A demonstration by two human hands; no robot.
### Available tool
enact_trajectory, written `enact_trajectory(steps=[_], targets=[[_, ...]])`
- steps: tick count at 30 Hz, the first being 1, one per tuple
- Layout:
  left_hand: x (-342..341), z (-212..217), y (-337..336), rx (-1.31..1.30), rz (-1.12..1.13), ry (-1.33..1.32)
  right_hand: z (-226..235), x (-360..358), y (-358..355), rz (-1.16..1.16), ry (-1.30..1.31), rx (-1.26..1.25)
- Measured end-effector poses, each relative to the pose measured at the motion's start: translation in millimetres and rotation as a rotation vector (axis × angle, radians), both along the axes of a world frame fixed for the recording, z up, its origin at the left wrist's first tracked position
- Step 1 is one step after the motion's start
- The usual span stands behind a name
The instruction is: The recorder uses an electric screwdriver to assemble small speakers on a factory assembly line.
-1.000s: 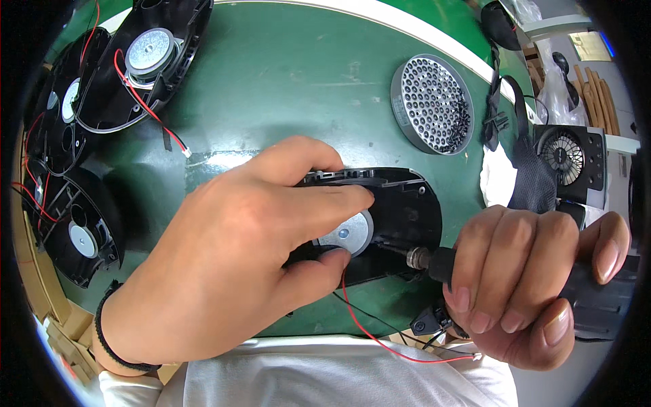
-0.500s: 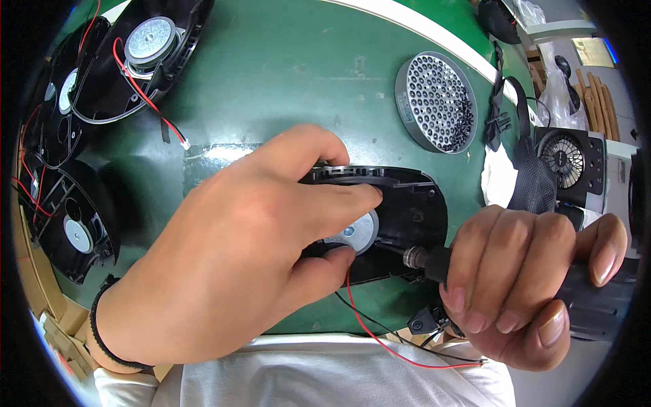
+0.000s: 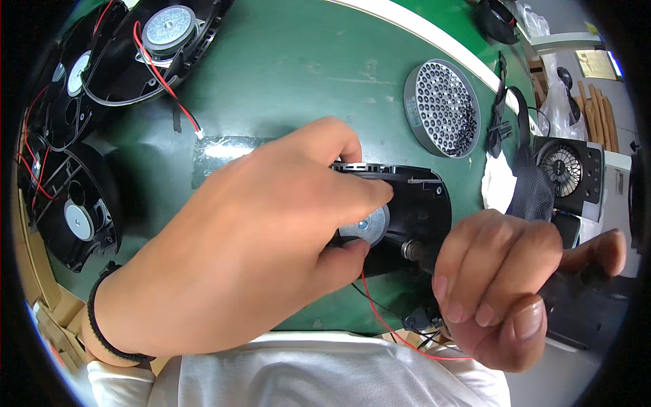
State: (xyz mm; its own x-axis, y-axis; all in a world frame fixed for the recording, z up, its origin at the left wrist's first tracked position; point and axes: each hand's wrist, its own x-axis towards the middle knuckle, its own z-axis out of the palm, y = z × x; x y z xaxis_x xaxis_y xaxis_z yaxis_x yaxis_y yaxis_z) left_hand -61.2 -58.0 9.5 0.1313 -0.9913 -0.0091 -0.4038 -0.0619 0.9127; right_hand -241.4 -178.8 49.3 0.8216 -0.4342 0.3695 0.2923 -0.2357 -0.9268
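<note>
The right hand (image 3: pixel 502 292), nearest, is fisted shut round a dark driver (image 3: pixel 576 305); its tip (image 3: pixel 411 251) meets the black housing (image 3: pixel 413 210) low on the right. The left hand (image 3: pixel 237 251) pins that housing to the green desk (image 3: pixel 291 81), fingers closed over its near-left rim beside the silver hub (image 3: pixel 366 225). The driver's long axis seems to run right to left, tip leftward; holding it square and the housing still should serve best. Further off lie a round grille (image 3: pixel 442 108) and spare fans (image 3: pixel 74 217).

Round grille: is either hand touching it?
No. The round grille lies alone on the green mat, apart from the left hand on the black housing and the right hand.
</note>
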Motion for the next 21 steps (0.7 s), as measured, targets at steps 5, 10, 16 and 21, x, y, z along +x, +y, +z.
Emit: enact_trajectory(steps=[5, 10, 16, 21], targets=[[-1, -6, 0, -0.037, 0.003, -0.057, -17, 7, -1, 0.049, -0.125, 0.122], [10, -2, -2, 0.003, -0.015, -0.054, -13, 12, -6, 0.079, -0.07, 0.085], [-4, 15, -4, 0.065, -0.141, -0.19, -3, 1, 4, -0.01, -0.085, 0.098], [-2, 21, 6, 0.214, -0.07, -0.197, -13, 8, 13, -0.148, -0.2, 0.243]])
